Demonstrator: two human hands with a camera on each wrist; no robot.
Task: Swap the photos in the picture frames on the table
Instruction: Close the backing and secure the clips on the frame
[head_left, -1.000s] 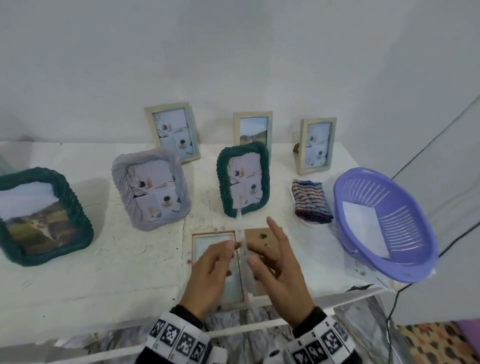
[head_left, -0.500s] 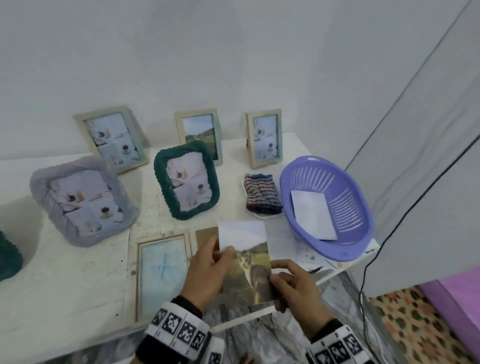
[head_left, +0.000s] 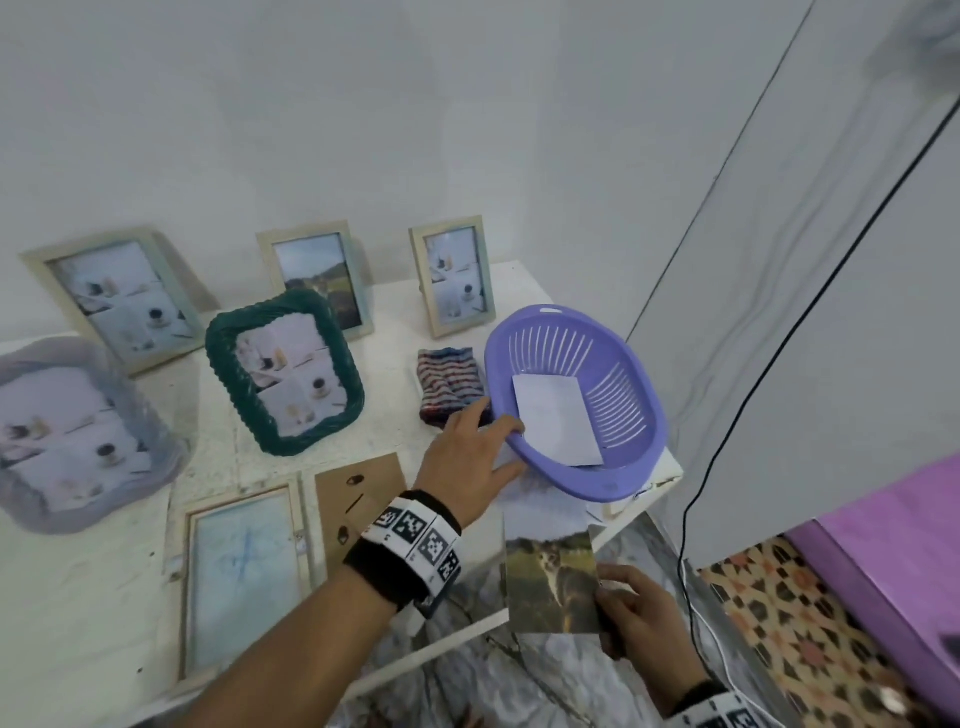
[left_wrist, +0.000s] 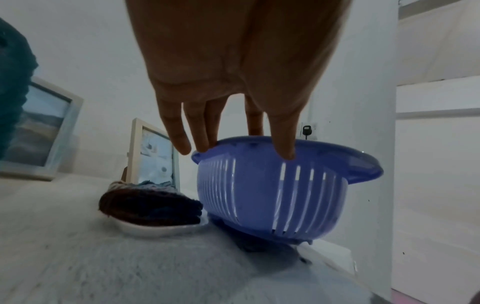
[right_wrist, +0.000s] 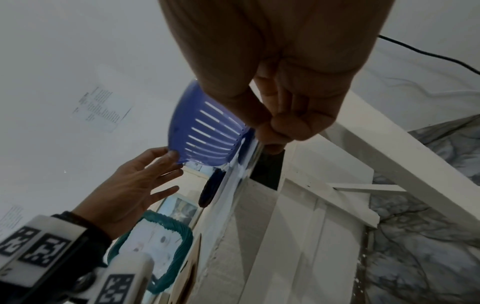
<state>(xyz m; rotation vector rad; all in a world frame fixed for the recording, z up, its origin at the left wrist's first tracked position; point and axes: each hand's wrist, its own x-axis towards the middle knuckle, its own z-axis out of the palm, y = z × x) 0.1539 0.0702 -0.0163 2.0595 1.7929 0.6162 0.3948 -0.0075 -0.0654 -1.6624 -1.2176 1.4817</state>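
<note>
Now the photo (head_left: 551, 579) is pinched by the right hand (head_left: 636, 613) alone; the left hand (head_left: 467, 457), fingers spread, has been moved to the basket (head_left: 641, 384) rim, where a replacement print is presumably sought.

Grey woven frame (head_left: 78, 431), cut off left.

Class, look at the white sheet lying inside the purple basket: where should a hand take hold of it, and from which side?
Probably pinch the white sheet at its far upper corner, coming from above through the purple basket's open top. The sheet lies slanted against the slotted wall, so that edge looks easiest to get a finger under. The left hand already touches the near rim.
</note>
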